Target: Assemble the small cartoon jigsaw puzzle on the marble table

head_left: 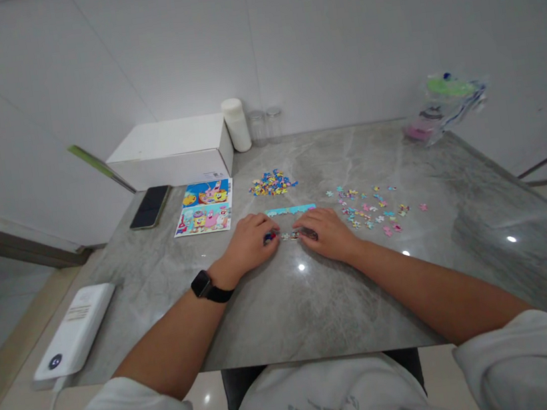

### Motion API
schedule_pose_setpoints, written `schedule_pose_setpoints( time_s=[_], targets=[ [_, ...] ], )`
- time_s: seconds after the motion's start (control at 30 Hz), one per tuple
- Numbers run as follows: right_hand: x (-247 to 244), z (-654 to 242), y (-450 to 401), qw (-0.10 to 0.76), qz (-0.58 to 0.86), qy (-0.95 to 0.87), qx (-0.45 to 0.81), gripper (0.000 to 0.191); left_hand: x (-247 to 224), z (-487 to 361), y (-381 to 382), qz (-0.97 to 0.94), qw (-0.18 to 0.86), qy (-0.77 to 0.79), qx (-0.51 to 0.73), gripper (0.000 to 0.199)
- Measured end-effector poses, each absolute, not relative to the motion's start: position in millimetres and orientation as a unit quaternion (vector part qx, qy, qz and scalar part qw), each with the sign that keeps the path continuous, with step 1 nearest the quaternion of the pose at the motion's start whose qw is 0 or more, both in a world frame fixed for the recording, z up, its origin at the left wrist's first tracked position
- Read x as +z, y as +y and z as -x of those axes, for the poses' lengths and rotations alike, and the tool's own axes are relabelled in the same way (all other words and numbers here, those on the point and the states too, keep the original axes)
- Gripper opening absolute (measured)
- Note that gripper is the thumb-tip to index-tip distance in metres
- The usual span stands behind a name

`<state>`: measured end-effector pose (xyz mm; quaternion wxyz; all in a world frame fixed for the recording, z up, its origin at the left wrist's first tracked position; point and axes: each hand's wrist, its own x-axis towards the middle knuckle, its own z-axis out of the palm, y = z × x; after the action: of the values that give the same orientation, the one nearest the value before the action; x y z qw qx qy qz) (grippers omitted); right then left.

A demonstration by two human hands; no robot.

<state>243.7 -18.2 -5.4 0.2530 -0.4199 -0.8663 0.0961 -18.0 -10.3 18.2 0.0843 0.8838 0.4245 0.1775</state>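
My left hand [254, 242], with a black watch on its wrist, rests on the table with curled fingers at the left end of a short row of joined jigsaw puzzle pieces [288, 236]. At the right end of that row, my right hand [326, 234] has its fingers bent over the pieces. The fingers partly hide both ends. Just beyond the hands lies a light-blue strip of joined puzzle pieces [290, 210]. Loose puzzle pieces [365, 209] are scattered to the right of my right hand. Farther back is a heap of blue and yellow pieces [273, 183].
A cartoon picture sheet [206, 207] and a phone [151, 207] lie left of the hands. Behind stand a white box [171, 154], a white bottle [237, 125] and two clear jars [266, 127]. A plastic bag [445, 108] sits back right; a white power bank [76, 330] lies front left.
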Motion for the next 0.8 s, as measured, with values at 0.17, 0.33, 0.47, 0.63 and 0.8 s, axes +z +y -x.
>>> schedule_pose_setpoints(
  time_s=[0.17,0.33,0.47,0.63,0.8],
  targets=[
    [-7.4,-240.2,-17.0,0.241,0.419,-0.870,0.098,0.021,9.5,10.5,-9.5,-0.884,0.092,0.417,0.190,0.020],
    [-9.4,-238.2,-15.5,0.237,0.421,-0.869,0.103,0.020,6.7,4.7,-9.3,-0.881,0.107,0.418,0.192,0.015],
    [-9.9,-237.9,-14.8,0.237,0.420,-0.869,0.110,0.019,6.3,2.7,-8.6,-0.878,0.111,0.421,0.198,0.014],
    [-10.3,-237.2,-14.8,0.241,0.420,-0.867,0.116,0.019,1.9,-0.3,-6.9,-0.881,0.107,0.415,0.201,0.015],
    [-10.3,-237.4,-15.2,0.243,0.422,-0.866,0.117,0.023,-1.3,-0.8,-6.3,-0.881,0.104,0.416,0.199,0.013]
  ],
)
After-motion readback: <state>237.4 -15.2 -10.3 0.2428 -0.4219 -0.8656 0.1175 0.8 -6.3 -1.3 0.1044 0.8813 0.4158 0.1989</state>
